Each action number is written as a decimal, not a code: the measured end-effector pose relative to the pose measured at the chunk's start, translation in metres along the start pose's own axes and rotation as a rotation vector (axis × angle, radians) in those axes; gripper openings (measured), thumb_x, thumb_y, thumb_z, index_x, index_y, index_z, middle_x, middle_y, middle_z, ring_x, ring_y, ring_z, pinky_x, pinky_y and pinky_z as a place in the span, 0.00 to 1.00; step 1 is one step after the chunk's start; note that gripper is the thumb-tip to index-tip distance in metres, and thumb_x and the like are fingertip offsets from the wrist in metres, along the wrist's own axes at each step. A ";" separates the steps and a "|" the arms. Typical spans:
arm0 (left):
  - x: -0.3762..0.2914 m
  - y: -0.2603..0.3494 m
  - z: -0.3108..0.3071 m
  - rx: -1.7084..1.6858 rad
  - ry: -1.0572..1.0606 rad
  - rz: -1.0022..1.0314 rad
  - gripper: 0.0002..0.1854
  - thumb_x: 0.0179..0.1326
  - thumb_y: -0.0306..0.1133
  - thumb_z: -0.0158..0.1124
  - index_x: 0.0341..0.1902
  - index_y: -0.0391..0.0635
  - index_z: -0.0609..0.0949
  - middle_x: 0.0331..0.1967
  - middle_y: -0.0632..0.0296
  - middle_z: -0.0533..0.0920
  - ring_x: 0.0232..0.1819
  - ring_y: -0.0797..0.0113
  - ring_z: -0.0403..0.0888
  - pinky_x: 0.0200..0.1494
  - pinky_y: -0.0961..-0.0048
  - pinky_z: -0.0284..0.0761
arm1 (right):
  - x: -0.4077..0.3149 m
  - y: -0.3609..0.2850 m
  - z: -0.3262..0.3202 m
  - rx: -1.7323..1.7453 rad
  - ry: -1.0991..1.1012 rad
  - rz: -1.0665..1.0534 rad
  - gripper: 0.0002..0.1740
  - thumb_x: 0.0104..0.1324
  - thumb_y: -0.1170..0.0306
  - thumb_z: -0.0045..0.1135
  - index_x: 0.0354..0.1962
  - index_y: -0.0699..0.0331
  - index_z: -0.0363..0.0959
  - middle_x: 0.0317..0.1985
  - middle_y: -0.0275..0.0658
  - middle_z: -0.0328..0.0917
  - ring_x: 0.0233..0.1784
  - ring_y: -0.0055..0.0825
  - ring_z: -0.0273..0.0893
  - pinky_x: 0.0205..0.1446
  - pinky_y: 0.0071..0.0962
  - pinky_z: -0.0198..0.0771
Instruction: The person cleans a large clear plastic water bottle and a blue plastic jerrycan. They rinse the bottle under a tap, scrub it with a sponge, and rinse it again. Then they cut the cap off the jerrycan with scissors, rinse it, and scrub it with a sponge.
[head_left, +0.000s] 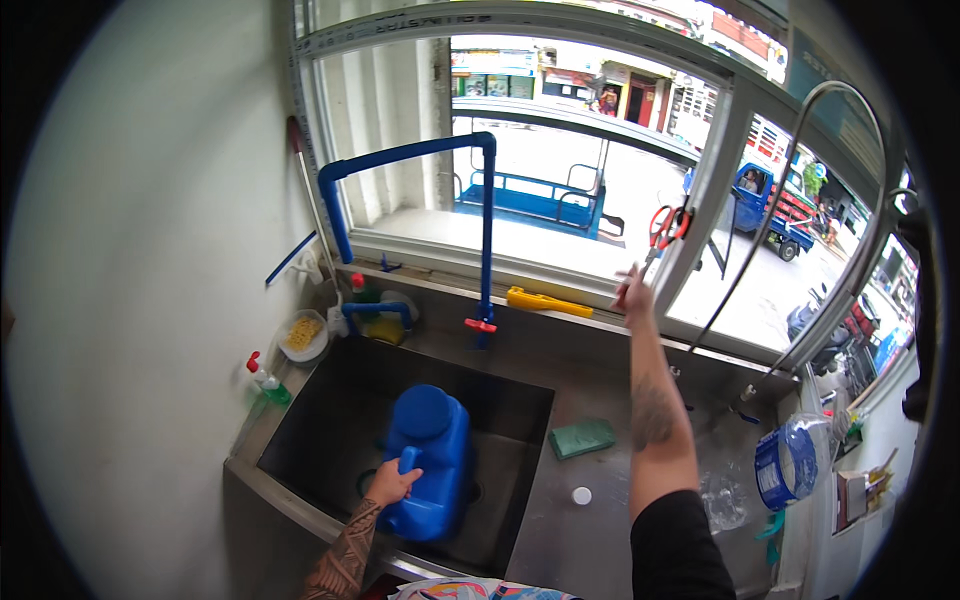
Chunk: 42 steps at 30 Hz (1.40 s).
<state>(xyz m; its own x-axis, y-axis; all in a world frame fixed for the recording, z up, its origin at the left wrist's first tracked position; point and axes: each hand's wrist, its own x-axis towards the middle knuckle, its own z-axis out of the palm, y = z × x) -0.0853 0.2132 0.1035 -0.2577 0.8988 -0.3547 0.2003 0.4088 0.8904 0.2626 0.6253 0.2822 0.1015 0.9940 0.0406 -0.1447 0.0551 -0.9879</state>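
Observation:
My left hand (393, 482) grips the moulded handle of a blue plastic water jug (439, 495), which lies in the stainless-steel sink basin (517, 480) with its round blue cap (422, 412) towards the window. My right arm is stretched out to the window frame. There my right hand (636, 298) has its fingers at the blades of red-handled scissors (667, 227), whose handles point up beside the frame's upright. The blade tips are hidden by the fingers. A folded green cloth (583, 439) and a white round cap (581, 496) lie on the steel counter right of the basin.
Behind the basin rises a blue pipe (487, 225) with a red valve handle (480, 325). A yellow tool (547, 301) rests on the ledge. Dish-soap bottle (268, 380) and white bowl (304, 337) stand left. Right are a curved metal spout (772, 202) and blue-labelled plastic-wrapped container (786, 463).

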 end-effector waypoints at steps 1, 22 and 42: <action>0.006 -0.006 0.003 0.047 0.001 -0.025 0.17 0.63 0.41 0.67 0.34 0.38 0.77 0.18 0.62 0.79 0.17 0.72 0.77 0.22 0.72 0.75 | -0.021 0.034 0.019 0.005 -0.065 0.079 0.35 0.71 0.38 0.38 0.37 0.63 0.77 0.15 0.29 0.69 0.09 0.19 0.64 0.13 0.23 0.66; 0.029 -0.004 -0.104 0.559 -0.105 0.139 0.26 0.61 0.56 0.57 0.46 0.44 0.79 0.36 0.48 0.85 0.41 0.46 0.83 0.45 0.53 0.78 | -0.094 0.197 0.219 -0.483 -0.023 0.207 0.28 0.60 0.46 0.63 0.14 0.58 0.74 0.12 0.29 0.70 0.13 0.21 0.67 0.17 0.26 0.60; 0.132 0.015 -0.095 1.304 0.088 0.863 0.13 0.65 0.35 0.52 0.48 0.61 0.83 0.48 0.60 0.77 0.58 0.57 0.71 0.68 0.51 0.59 | -0.208 0.103 0.328 -0.748 -0.929 0.242 0.20 0.70 0.64 0.53 0.54 0.67 0.74 0.46 0.42 0.80 0.45 0.31 0.81 0.48 0.29 0.79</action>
<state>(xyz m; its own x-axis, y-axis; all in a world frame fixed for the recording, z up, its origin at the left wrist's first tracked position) -0.2058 0.3231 0.0973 0.3192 0.9321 0.1712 0.9477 -0.3134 -0.0610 -0.0965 0.4555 0.2214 -0.6371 0.6772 -0.3682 0.5724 0.0957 -0.8144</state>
